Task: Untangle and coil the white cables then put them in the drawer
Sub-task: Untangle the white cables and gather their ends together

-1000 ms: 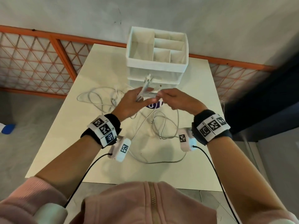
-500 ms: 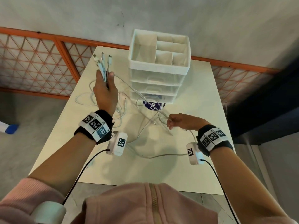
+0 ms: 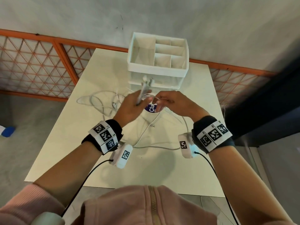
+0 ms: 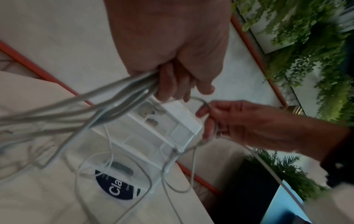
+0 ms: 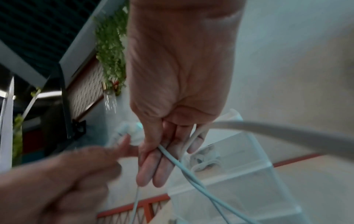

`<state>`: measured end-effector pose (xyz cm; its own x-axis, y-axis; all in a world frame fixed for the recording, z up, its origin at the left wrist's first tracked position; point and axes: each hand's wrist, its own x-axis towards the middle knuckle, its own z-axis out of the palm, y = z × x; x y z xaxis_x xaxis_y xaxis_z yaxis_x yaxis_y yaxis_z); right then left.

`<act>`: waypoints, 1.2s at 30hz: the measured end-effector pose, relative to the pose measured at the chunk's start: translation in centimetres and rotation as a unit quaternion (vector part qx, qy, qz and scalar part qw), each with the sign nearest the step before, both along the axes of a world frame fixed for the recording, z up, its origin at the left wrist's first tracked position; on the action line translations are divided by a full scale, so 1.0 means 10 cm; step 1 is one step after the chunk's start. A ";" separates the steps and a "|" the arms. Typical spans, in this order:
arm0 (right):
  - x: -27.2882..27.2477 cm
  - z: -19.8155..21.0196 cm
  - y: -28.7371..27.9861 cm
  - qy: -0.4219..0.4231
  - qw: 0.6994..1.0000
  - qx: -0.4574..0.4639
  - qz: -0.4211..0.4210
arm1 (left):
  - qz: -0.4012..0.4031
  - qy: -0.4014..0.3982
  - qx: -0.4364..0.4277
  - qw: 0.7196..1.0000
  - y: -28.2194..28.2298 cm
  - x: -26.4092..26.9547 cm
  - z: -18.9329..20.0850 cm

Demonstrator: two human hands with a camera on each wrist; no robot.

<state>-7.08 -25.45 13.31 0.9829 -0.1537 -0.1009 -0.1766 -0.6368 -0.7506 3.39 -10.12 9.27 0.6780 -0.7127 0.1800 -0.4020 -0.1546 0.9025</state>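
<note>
Several white cables [image 3: 97,101] lie tangled on the cream table [image 3: 68,143]. My left hand [image 3: 139,99] grips a bundle of cable ends [image 3: 146,83] that point up in front of the white drawer unit [image 3: 157,73]. In the left wrist view the bundle [image 4: 122,89] fans out from the fist. My right hand [image 3: 158,101], close beside the left, pinches a single white cable strand [image 5: 172,156] that runs between its fingers [image 5: 151,166] and hangs down to the table. All the unit's drawers look closed.
The drawer unit has an open divided tray [image 3: 162,51] on top. A dark round sticker [image 3: 151,108] lies under the hands. Loose cable trails across the table front [image 3: 154,147]. An orange lattice railing [image 3: 32,67] runs behind the table.
The left hand has come down and rightward from its raised spot at the left, still with the bundle. The right hand rose from the table to meet it in front of the drawers.
</note>
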 end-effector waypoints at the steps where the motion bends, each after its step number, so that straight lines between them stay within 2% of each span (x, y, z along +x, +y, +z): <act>1: 0.01 0.01 0.02 -0.016 1.000 0.012 0.000 | -0.023 0.009 0.011 1.000 -0.01 -0.03 -0.04; 5: -0.03 -0.08 0.01 -0.001 1.000 0.004 0.010 | -0.006 0.004 0.006 1.000 0.03 -0.02 -0.08; 9: -0.13 -0.42 -0.08 0.035 0.998 -0.047 0.019 | 0.048 -0.036 -0.055 0.997 0.07 -0.03 0.04; 12: -0.26 -0.76 -0.16 -0.002 0.994 -0.075 -0.074 | 0.091 -0.064 -0.089 0.990 0.10 0.03 0.13; 14: -0.34 -0.91 -0.20 -0.012 0.990 -0.004 -0.140 | 0.131 -0.080 -0.093 0.984 0.13 0.08 0.17; 15: -0.38 -0.96 -0.22 -0.005 0.982 0.054 -0.181 | 0.155 -0.084 -0.099 0.979 0.15 0.12 0.18; 17: -0.45 -1.06 -0.28 0.005 0.963 0.105 -0.247 | 0.207 -0.077 -0.121 0.968 0.19 0.19 0.18; 21: -0.64 -1.19 -0.38 0.021 0.936 0.166 -0.309 | 0.259 -0.063 -0.151 0.952 0.27 0.31 0.22; 24: -0.74 -1.24 -0.43 0.049 0.920 0.166 -0.352 | 0.273 -0.043 -0.156 0.948 0.28 0.33 0.23; 28: -0.86 -1.32 -0.49 0.090 0.874 0.187 -0.439 | 0.312 -0.055 -0.124 0.940 0.32 0.33 0.21; 30: -0.90 -1.38 -0.50 0.144 0.872 0.144 -0.445 | 0.335 -0.038 -0.078 0.938 0.34 0.36 0.13; 32: -0.93 -1.42 -0.48 0.192 0.882 0.051 -0.427 | 0.342 -0.011 -0.027 0.939 0.34 0.38 0.01; 36: -0.88 -1.41 -0.36 0.151 0.873 -0.041 -0.461 | 0.311 0.006 0.036 0.950 0.33 0.31 -0.17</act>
